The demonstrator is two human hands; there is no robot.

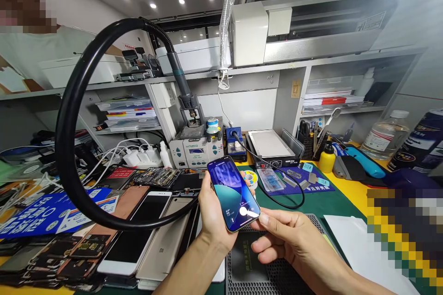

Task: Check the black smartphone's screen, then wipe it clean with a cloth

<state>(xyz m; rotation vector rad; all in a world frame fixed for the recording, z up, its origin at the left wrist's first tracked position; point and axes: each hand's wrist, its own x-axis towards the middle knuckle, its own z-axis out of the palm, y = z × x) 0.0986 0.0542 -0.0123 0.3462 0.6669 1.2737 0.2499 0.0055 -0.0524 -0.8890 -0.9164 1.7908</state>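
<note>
A lit smartphone (232, 193) lies tilted in my left hand (214, 219), with the palm behind it and the fingers round its far edge. Its lock screen shows a clock and blue-green shapes, with a bright reflection near the bottom. My right hand (292, 237) meets the phone's lower right corner, its thumb and index finger pressed together there. The other fingers of that hand are bent below the corner. Under both hands is a dark perforated mat (273, 276) with a dark plate (247, 258) on it.
A black hose (65, 115) loops at the left above phones, including a white phone (138, 230), and several circuit boards (157, 176). Behind stand a soldering station (195, 152) and a heating plate (273, 145). White paper (360, 244) lies right; a person's shirt (69, 41) shows upper left.
</note>
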